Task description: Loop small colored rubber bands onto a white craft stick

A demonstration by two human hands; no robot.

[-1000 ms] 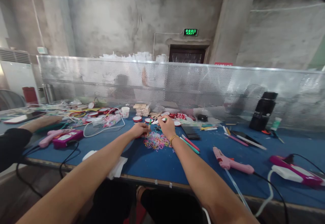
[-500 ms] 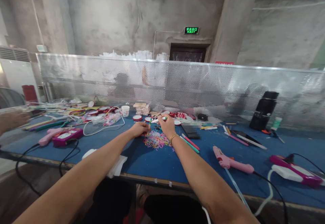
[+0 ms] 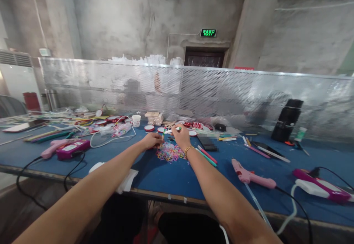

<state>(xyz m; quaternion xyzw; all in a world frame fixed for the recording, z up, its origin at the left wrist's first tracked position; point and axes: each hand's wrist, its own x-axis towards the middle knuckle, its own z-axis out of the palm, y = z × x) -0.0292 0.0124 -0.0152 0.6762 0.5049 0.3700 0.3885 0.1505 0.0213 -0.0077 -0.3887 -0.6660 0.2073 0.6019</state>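
My left hand (image 3: 152, 140) is closed on a thin stick (image 3: 163, 132), which stands nearly upright and shows a green part near its top. In my right hand (image 3: 181, 137) is a white marker (image 3: 168, 131) with a green end, its tip pointing left toward the stick. Whether the tip touches the stick is too small to tell. Below both hands lies a loose pile of small multicoloured rubber bands (image 3: 170, 153). A black phone (image 3: 208, 142) rests to the right of my right hand, with a pink and teal marker (image 3: 207, 156) beside it.
Pink glue guns lie to the right (image 3: 253, 175) and left (image 3: 54, 148), with trailing cords. A black flask (image 3: 287, 120) stands at the back right. Small red-rimmed drums (image 3: 149, 128), a paper cup (image 3: 136, 120) and wooden pieces (image 3: 154, 118) line the back, before a perforated metal screen (image 3: 110, 85).
Another person's hand at the far left has gone out of view, and a tablet-like device shows there. My hands hold nearly the same place, stick and marker still in them.
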